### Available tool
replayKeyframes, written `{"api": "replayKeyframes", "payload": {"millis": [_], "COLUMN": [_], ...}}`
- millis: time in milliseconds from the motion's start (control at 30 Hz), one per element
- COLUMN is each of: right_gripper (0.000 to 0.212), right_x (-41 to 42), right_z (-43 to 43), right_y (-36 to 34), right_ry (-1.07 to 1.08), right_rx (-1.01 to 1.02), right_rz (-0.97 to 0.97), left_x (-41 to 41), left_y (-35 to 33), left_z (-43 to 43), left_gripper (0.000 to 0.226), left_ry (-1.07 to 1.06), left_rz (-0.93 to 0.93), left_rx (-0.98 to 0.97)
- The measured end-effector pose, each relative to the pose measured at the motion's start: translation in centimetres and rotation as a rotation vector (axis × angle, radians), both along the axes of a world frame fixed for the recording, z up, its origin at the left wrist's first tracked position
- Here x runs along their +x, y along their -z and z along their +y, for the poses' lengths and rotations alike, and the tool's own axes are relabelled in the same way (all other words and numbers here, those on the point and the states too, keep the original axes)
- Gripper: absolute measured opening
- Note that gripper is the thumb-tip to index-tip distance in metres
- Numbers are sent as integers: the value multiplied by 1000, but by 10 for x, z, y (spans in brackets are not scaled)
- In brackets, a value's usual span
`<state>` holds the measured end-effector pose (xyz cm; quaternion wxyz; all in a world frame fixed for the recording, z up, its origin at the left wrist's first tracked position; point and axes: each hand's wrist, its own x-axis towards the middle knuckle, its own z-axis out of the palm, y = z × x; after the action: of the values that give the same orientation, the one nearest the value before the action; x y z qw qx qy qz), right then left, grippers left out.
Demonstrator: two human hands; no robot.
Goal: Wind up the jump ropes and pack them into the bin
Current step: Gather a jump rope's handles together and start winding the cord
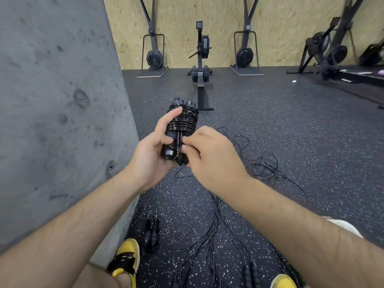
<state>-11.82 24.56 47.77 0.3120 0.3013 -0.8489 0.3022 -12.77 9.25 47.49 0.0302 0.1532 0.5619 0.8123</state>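
Concrete wall (52, 100) at far left. Left hand (151, 150) gripped the wound jump rope (182, 123), held mid-air; right hand (209, 154) pinched its cord end. Winding step looked nearly finished; tucking the end seemed next. Loose ropes (212, 225) lay on the floor; no bin visible.

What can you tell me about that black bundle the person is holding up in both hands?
The bundle is a jump rope: two black handles side by side, glossy black cord coiled tightly round their upper half, ribbed caps poking out on top. It is held roughly upright above the speckled floor. The left hand grips it; the right hand pinches the cord end at the lower part.
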Motion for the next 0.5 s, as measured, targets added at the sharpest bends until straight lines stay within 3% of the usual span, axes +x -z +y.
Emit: {"api": "replayKeyframes", "payload": {"millis": [100,200,500], "right_gripper": [4,13,16], "right_x": [2,3,7], "right_z": [-4,-6,-7], "right_y": [-5,-7,-11], "right_ry": [39,11,-95], "right_rx": [-161,-270,-204], "right_rz": [-41,-172,-181], "left_x": [-1,0,-1], "left_y": [-1,-1,1], "left_z": [2,1,-7], "left_gripper": [76,77,73], "left_ry": [-8,-10,-15], "left_rz": [28,32,94], "left_rx": [4,10,-59]}}
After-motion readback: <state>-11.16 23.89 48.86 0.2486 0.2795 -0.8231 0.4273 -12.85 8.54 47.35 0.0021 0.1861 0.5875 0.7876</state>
